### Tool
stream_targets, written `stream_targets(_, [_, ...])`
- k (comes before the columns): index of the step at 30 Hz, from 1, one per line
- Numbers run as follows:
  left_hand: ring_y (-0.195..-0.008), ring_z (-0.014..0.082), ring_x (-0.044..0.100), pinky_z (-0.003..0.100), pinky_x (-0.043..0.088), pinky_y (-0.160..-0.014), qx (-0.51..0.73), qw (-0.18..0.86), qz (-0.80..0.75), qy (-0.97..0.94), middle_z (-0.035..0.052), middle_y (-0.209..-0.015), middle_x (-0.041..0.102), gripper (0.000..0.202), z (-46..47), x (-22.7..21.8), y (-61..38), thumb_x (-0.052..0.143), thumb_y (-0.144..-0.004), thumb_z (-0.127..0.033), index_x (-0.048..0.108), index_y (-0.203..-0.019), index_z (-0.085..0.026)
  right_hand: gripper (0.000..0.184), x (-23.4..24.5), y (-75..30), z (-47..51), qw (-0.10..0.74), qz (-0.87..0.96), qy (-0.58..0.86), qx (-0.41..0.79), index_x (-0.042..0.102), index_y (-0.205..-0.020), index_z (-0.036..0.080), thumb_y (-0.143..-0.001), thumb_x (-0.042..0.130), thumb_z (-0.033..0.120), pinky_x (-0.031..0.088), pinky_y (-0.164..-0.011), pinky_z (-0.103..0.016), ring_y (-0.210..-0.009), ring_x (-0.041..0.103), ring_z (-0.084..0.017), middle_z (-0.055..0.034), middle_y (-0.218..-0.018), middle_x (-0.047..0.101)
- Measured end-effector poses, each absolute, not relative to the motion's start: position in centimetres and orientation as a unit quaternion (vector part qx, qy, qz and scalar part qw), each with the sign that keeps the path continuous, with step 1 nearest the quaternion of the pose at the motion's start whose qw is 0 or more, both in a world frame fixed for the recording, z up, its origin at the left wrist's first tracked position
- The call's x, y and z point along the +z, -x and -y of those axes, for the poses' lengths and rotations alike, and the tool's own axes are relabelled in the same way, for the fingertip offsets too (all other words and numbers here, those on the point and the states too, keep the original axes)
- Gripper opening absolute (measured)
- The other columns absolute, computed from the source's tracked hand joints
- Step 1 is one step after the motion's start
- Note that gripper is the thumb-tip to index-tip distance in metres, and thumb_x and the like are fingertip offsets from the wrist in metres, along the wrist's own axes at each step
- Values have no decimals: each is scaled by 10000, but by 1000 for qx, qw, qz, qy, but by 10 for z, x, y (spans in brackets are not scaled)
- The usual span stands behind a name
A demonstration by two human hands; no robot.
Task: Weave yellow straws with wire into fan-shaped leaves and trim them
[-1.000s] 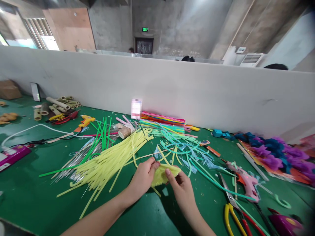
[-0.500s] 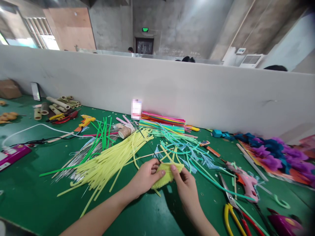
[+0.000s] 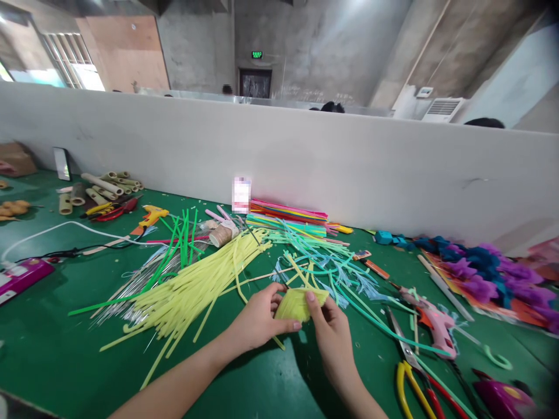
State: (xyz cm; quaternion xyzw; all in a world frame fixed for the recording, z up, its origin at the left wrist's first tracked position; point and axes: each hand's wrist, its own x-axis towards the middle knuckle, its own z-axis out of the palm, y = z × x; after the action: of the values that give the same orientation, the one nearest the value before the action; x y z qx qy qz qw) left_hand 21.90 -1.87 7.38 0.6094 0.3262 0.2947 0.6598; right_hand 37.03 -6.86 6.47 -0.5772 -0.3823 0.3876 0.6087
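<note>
Both hands hold one small yellow fuzzy bundle (image 3: 298,302) of folded pipe cleaner just above the green table (image 3: 56,355). My left hand (image 3: 259,319) pinches its left side with thumb below and fingers curled over the top. My right hand (image 3: 332,334) grips its right side, forefinger on the upper edge. A thin dark wire (image 3: 279,274) sticks up from the bundle beside my left fingers. A big loose pile of yellow pipe cleaners (image 3: 192,285) lies just left of my hands.
Green pipe cleaners (image 3: 183,235), teal ones (image 3: 332,265) and a stacked coloured pack (image 3: 290,212) lie behind. A pink glue gun (image 3: 430,317), yellow-handled pliers (image 3: 413,381), a twine spool (image 3: 220,234), a yellow glue gun (image 3: 151,215) and purple-blue fluffy pieces (image 3: 489,270) surround them. A white partition (image 3: 305,157) bounds the far edge.
The hands have turned and squeezed the yellow bundle into a tighter, flatter shape and lifted it slightly; my left thumb has slid under it.
</note>
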Motion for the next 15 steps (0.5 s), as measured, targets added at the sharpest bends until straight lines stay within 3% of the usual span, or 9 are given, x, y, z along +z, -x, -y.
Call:
stream_targets(2, [-857,231,648,320,493,-729,303,625,-342,-633,89,-971,649,573,20,76,-220,754,-687,-360,499,-1168,-178,413,63,-372,69,611,373,586,379,671,-987,155,-779,636,510,445,-604,-269,-698,568,-193,-58,-824,686])
stream_targets(5, [-874,226,628,316,490,-736,347,557,-361,-663,101,-972,644,388,23,84,-220,593,-830,-415,553,-1135,-179,398,62,-374,69,616,364,598,362,673,-976,162,-778,639,506,423,-587,-253,-685,552,-182,-34,-770,671])
stream_targets(8, [-986,229,575,334,432,-880,435,431,-363,-702,93,-1002,628,225,26,92,-217,474,-907,-364,619,-979,-209,376,63,-374,70,635,346,583,371,672,-974,174,-788,634,498,426,-591,-247,-689,559,-175,-23,-775,675])
stream_targets(11, [-1107,238,497,355,340,-1002,513,328,-362,-705,89,-1050,579,189,27,97,-213,474,-909,-323,618,-840,-221,350,66,-373,69,668,300,542,413,666,-980,193,-790,640,486,449,-587,-250,-714,598,-178,-25,-838,696])
stream_targets(13, [-1168,237,459,354,330,-1019,553,334,-386,-658,88,-1134,539,140,26,98,-213,521,-889,-343,592,-875,-223,347,69,-373,67,692,258,511,439,663,-976,198,-771,664,479,469,-582,-252,-732,624,-180,-33,-883,704])
stream_targets(15, [-1188,230,460,343,375,-983,570,423,-404,-578,87,-1241,494,229,23,96,-214,586,-849,-389,540,-1011,-234,351,71,-373,66,714,222,490,448,665,-961,199,-745,693,473,490,-587,-253,-738,642,-176,-37,-915,705])
